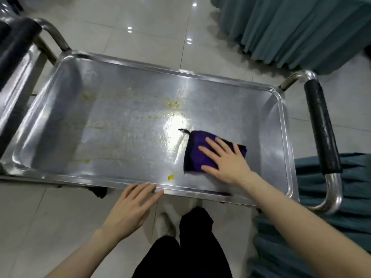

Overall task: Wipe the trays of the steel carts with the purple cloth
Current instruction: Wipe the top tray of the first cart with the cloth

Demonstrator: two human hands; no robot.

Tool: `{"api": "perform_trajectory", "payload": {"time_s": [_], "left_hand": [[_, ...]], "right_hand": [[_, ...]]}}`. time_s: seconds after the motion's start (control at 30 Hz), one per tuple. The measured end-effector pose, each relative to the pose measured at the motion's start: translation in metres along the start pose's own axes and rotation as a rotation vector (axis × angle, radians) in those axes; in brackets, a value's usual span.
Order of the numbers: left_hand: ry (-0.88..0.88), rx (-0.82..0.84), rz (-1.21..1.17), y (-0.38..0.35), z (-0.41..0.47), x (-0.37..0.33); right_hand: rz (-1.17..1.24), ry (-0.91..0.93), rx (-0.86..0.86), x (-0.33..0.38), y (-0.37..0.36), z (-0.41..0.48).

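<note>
Head view looks down on the tray (261,121) of a steel cart (333,199), its long axis running left to right across the person's front. The purple cloth (195,155), folded to a pad, lies flat on the tray floor toward the right end, closer to the near rim than the far one. The right hand (224,159) presses on it with fingers straight and spread, nothing curled round it. The left hand (130,205) is likewise released: its straight fingertips rest on the near rim, left of the cloth, probably steadying the cart. What matters for the coming move is that nearly all the yellow residue lies left of the cloth. The nearest fleck (171,176) sits just beside its left edge by the near rim, a bigger smear (172,104) lies toward the far side, and fainter streaks (86,161) spread toward the left end. So the right hand is the one to sweep leftward along the long axis, and the tray floor gives it open room all the way. The raised rim bounds every stroke, and dirt could lodge in its rounded corners. A black-wrapped handle (321,125) stands beyond the right end and teal drapes (291,27) hang past it — neither is in the path.
</note>
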State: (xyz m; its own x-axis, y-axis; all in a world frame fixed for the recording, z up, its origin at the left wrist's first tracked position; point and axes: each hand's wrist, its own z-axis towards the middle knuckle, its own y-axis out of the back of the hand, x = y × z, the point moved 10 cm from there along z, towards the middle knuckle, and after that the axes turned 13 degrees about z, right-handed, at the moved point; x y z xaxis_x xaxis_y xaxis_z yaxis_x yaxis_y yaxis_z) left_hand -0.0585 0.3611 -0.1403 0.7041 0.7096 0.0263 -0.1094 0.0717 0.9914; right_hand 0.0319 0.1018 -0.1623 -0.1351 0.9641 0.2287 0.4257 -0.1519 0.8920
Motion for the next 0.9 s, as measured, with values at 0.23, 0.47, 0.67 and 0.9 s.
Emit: {"api": "perform_trajectory", "payload": {"time_s": [0.23,0.47,0.67,0.9], "left_hand": [[0.107,0.029,0.037,-0.007,-0.023,0.061],[0.292,0.002,-0.094,0.004,-0.021,0.055],[0.317,-0.002,-0.091,0.004,-0.02,0.052],[0.417,-0.106,-0.155,0.006,-0.024,0.062]], "right_hand": [[0.063,-0.041,-0.081,0.054,-0.023,0.008],[0.1,0.094,-0.051,0.113,-0.052,-0.023],[0.224,-0.113,-0.131,0.081,0.008,0.093],[0.08,0.144,-0.037,0.139,-0.036,0.027]]}}
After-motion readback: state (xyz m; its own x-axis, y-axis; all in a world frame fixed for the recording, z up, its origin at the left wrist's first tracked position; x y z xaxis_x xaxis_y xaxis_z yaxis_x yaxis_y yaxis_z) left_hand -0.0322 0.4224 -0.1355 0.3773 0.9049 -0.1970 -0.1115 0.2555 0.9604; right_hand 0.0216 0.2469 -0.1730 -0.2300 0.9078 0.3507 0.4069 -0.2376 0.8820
